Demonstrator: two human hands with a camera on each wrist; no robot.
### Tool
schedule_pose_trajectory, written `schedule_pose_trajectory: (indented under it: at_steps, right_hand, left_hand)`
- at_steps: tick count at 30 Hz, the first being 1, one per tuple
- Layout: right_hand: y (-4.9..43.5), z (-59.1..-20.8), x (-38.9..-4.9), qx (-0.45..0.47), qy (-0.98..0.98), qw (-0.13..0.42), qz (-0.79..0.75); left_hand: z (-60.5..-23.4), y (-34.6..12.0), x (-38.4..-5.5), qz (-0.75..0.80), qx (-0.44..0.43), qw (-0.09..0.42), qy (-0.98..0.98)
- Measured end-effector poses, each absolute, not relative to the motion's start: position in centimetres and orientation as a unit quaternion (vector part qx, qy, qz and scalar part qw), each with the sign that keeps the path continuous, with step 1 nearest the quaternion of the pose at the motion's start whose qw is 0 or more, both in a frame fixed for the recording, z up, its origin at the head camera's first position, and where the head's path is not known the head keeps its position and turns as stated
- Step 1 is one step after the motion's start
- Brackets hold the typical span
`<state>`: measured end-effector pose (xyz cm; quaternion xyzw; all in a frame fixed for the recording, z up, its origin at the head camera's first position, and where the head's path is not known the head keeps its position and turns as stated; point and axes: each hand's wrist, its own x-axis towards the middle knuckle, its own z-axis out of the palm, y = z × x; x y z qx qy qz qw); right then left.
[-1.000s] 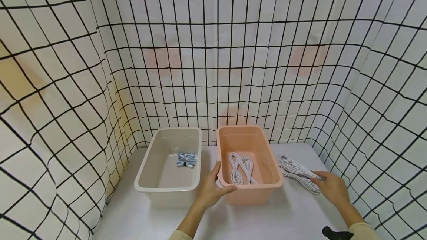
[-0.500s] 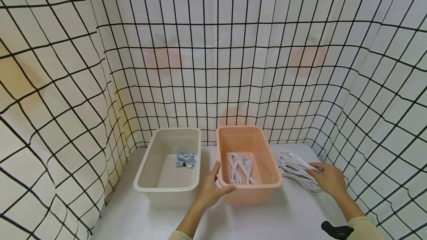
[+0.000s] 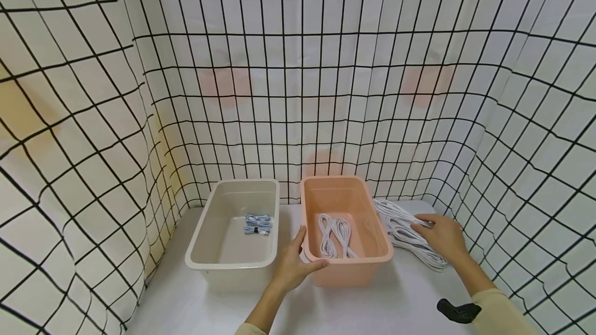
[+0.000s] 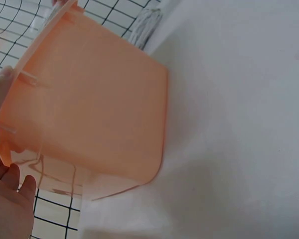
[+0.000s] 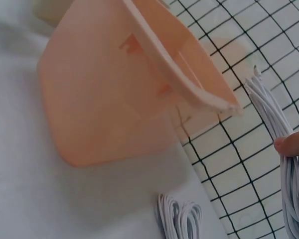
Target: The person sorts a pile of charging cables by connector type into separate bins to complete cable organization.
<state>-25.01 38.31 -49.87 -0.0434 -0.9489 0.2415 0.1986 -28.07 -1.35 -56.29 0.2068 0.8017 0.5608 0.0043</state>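
Observation:
My right hand (image 3: 442, 237) pinches a bundled white cable (image 3: 402, 214) between thumb and fingers, beside the right wall of the orange bin (image 3: 346, 273). In the right wrist view, this held cable (image 5: 269, 107) is raised and tilted. Below it another white cable bundle (image 3: 416, 244) lies on the table. My left hand (image 3: 292, 268) grips the near left corner of the orange bin, its thumb along the front rim and its fingers against the left side. Two looped white cables (image 3: 335, 237) rest inside that bin.
Left of the orange bin stands a beige bin (image 3: 233, 264) with light blue bundled cables (image 3: 257, 224) inside. Black wire mesh (image 3: 302, 118) encloses the white table (image 3: 363, 314) at the back and both sides. A black strap-like piece (image 3: 458, 311) sits by my right sleeve.
My right hand has moved left with the white cable bundle, bringing it close to the orange bin's right rim. The left hand stays on that bin's corner.

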Motion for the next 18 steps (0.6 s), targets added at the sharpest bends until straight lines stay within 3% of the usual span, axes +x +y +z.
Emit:
schedule_pose_trajectory:
  at_steps: [18]
  right_hand:
    - [33.0,-48.5,-27.7,-0.021,-0.944,0.203,0.26]
  left_hand:
    - [-56.4,-1.3,-28.1,0.569,0.207,0.007,0.796]
